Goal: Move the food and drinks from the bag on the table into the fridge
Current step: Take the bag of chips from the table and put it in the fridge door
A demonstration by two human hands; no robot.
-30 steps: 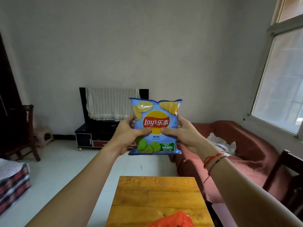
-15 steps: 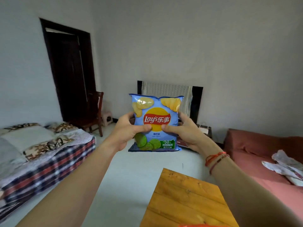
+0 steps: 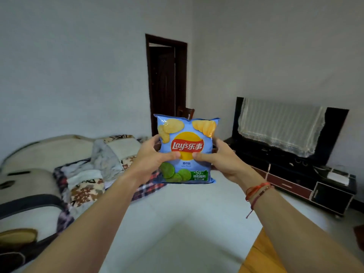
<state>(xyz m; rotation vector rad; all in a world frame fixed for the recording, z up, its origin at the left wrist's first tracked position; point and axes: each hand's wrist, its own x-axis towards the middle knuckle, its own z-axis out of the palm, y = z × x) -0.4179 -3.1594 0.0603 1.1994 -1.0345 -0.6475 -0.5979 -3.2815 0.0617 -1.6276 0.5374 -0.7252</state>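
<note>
Chips bag: looking light, puffy, crushable.
Hands: left hand and right hand are pinching its side edges.

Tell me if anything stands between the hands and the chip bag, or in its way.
Nothing between them: the left hand and right hand both grip the chip bag directly. No fridge is in view, so its route cannot be judged.

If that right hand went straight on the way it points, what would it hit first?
The right hand grips the chip bag, so it meets that first; past it, free floor up to the dark doorway, though depth is unclear.
</note>
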